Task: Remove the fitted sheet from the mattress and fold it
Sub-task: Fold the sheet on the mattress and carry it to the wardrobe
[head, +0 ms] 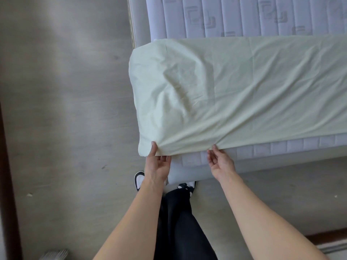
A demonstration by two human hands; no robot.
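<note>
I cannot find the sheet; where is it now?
The sheet lies folded across the mattress corner, centre-right in the head view, both hands at its near edge.

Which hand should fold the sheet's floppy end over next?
Probably the left hand. It pinches the sheet right by the end that hangs past the mattress corner. The right hand holds the near edge farther along.

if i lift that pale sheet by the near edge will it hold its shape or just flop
Likely flop: the sheet is creased and puckers where the left hand and right hand pinch it. Probably light, thin cloth. Its corner overhangs the mattress and may slide off.
</note>
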